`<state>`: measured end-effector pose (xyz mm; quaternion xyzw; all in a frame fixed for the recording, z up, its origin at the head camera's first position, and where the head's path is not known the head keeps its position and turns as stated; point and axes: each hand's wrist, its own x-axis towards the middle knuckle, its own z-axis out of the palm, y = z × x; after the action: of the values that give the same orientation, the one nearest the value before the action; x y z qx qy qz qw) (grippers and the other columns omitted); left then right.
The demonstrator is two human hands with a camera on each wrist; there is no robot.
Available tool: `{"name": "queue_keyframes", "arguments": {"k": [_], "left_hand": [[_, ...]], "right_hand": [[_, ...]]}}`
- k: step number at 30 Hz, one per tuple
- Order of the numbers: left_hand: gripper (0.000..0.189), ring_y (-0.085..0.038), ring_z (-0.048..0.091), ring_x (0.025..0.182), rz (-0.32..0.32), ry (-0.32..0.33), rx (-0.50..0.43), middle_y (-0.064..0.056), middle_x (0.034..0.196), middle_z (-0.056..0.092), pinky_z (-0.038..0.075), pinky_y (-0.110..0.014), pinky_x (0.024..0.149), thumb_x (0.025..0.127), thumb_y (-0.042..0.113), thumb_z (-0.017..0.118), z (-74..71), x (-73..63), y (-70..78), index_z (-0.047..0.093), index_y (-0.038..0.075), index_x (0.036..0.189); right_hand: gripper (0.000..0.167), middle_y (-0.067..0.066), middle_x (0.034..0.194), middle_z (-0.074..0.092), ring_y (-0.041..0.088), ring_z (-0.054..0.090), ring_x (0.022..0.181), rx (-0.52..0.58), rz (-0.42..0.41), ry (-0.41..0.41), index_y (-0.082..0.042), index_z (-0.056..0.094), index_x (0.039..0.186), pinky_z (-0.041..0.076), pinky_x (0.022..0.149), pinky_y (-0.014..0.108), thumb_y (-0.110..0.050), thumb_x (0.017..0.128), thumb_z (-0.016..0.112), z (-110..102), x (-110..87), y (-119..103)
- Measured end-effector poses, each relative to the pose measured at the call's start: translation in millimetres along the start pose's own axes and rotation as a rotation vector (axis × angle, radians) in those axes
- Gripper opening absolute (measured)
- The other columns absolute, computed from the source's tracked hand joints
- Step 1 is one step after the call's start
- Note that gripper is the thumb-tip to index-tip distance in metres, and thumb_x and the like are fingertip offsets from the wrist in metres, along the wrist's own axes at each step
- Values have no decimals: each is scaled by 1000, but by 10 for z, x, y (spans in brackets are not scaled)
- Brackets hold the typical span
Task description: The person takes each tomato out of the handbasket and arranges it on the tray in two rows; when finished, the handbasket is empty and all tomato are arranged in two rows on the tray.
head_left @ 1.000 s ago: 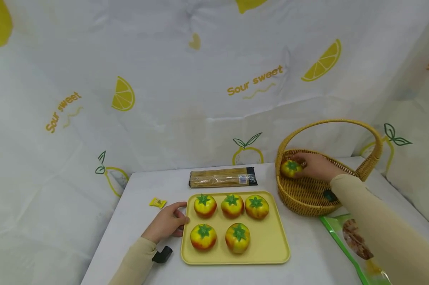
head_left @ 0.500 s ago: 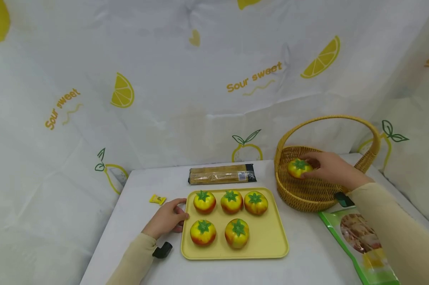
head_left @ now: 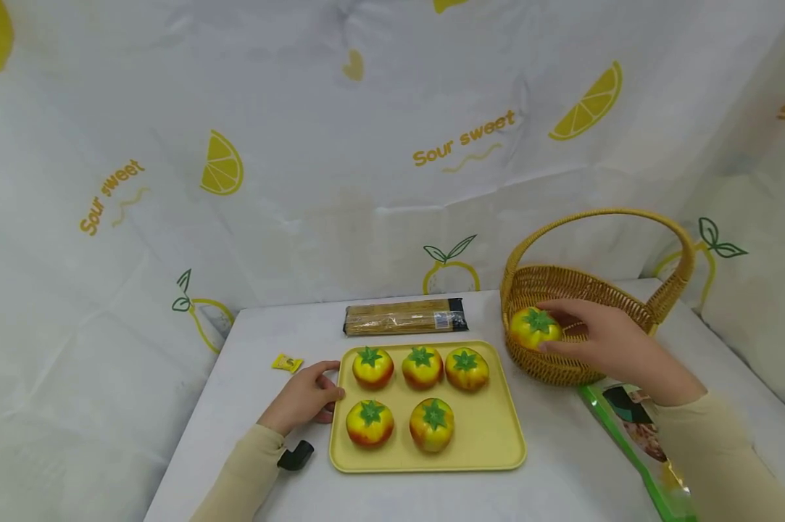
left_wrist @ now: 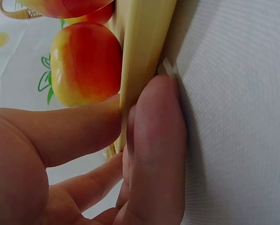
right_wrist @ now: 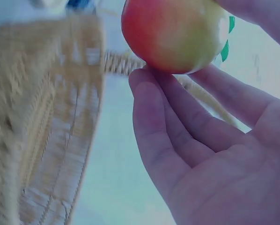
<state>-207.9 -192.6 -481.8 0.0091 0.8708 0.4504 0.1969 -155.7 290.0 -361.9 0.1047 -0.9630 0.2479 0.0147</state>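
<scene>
My right hand holds a yellow-red tomato with a green star-shaped top between thumb and fingers, above the near left rim of the wicker basket. In the right wrist view, the fingers support the tomato beside the blurred basket wall. On the left, my left hand pinches the edge of the yellow tray, thumb at the rim. The left wrist view has a finger low against the tray's outer side. Several like tomatoes sit on the tray in two rows.
A pack of thin brown sticks lies behind the tray. A small yellow wrapped sweet is left of it. Under the right forearm lies a green-edged food bag. The basket's tall handle arches over its opening.
My right hand has lifted the tomato out of the basket's inside and drawn it toward the near left rim. The left hand has stayed at the tray edge.
</scene>
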Motion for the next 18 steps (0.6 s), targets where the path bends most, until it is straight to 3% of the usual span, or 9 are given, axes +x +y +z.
{"name": "queue_keyframes", "arguments": {"k": [4, 10, 18], "left_hand": [[58, -18, 68, 73, -1, -2, -7, -9, 102, 66, 68, -32, 65, 100, 17, 78, 11, 19, -16, 57, 13, 155], [59, -18, 68, 71, 0, -7, -14, -9, 102, 66, 68, -32, 65, 100, 17, 78, 10, 25, -16, 57, 14, 155], [59, -18, 69, 71, 1, -12, -17, -10, 103, 67, 68, -31, 65, 101, 18, 77, -11, 52, -28, 55, 13, 156]], "right_hand": [[67, 8, 130, 74, 28, 71, 116, 28, -29, -3, -13, 65, 147, 64, 97, 51, -45, 92, 87, 166, -95, -164], [65, 2, 135, 72, 16, 69, 112, 88, -78, -76, -15, 67, 145, 65, 93, 37, -43, 91, 88, 493, -189, -319], [65, -2, 130, 71, 9, 67, 106, 142, -104, -164, -16, 66, 144, 65, 89, 33, -42, 89, 89, 758, -247, -379]]}}
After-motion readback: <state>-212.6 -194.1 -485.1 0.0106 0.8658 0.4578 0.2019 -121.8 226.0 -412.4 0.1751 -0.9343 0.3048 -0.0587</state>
